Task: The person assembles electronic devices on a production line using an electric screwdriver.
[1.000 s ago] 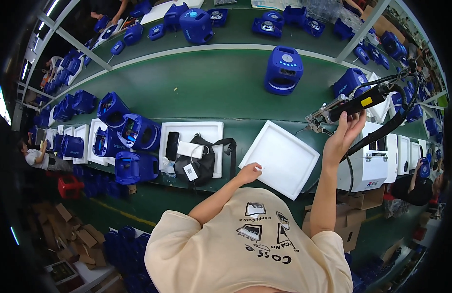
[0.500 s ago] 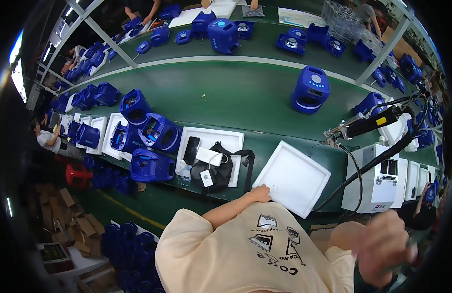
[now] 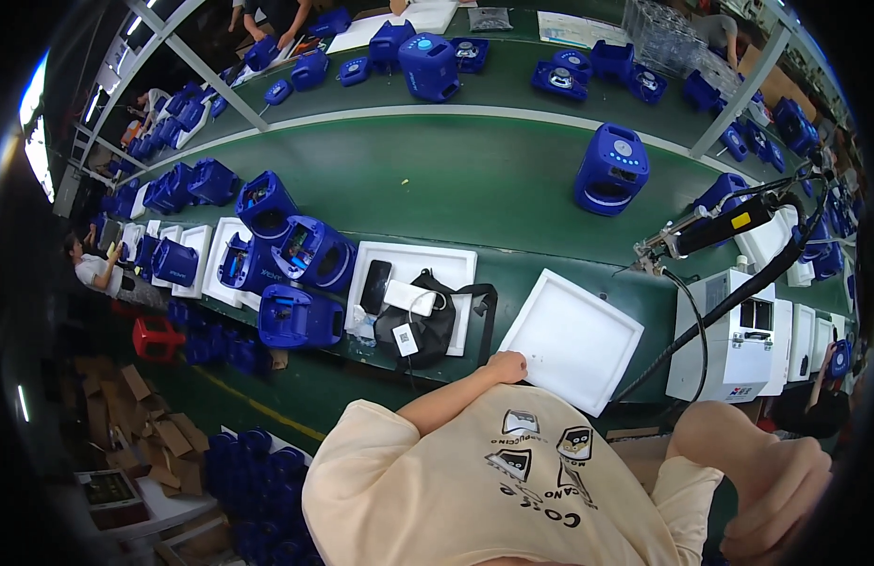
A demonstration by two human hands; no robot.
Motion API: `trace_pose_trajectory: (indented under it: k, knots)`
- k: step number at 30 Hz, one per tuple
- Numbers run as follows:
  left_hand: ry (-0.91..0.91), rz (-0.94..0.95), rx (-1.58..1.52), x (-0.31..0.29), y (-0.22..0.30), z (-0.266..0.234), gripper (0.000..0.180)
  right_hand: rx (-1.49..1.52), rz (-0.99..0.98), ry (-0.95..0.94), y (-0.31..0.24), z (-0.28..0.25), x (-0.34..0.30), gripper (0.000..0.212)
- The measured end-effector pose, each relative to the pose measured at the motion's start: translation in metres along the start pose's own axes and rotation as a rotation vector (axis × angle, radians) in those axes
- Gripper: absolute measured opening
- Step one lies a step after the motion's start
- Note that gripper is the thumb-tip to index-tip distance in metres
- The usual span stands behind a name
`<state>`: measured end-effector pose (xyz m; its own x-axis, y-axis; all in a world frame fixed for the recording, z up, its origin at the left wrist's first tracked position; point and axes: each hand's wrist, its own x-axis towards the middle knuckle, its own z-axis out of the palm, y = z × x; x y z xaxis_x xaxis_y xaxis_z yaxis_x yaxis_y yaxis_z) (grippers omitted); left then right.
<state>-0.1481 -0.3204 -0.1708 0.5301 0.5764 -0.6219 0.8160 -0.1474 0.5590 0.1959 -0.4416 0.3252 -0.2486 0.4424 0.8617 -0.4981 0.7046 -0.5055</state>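
My left hand [image 3: 506,367] is closed at the near left corner of a white foam tray [image 3: 574,347]. It touches the tray, but whether the fingers grip its rim is hidden. The shallow tray lies turned at an angle across the bench's near edge, with nothing large in it. My right hand [image 3: 778,495] is raised at the lower right, away from the bench, with its fingers curled in. Anything inside those fingers is hidden. Left of the tray, a black bag [image 3: 425,330], a phone [image 3: 375,287] and a white box-shaped device [image 3: 409,298] rest on another white tray [image 3: 462,262].
Several open blue plastic housings [image 3: 312,253] crowd the bench at left. A blue speaker-like unit [image 3: 613,170] stands toward the far right. A black tool on an arm [image 3: 724,226] hangs over a white metal case [image 3: 729,340]. People work across the bench.
My right hand, blurred before, has moved right and slightly lower and now shows curled fingers. My left hand stays at the tray corner. The whole view has shifted slightly.
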Motion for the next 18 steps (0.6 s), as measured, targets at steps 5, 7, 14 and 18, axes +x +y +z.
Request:
trace_pose_trajectory:
  k: [5,7,14,18]
  knots:
    - [0.027,0.056,-0.018,0.006,-0.002,0.007,0.029,0.116,0.059,-0.021,0.056,0.048,0.072,0.037]
    - [0.019,0.066,-0.010,0.009,-0.002,0.004,0.029,0.159,0.079,-0.015,0.065,0.062,0.082,0.034]
    - [0.016,0.037,-0.019,0.006,0.003,0.001,0.028,0.364,0.110,-0.016,0.057,0.054,0.088,0.024]
    - [0.037,0.050,-0.007,0.004,0.000,0.003,0.028,0.528,0.115,-0.034,0.110,0.073,0.120,0.019]
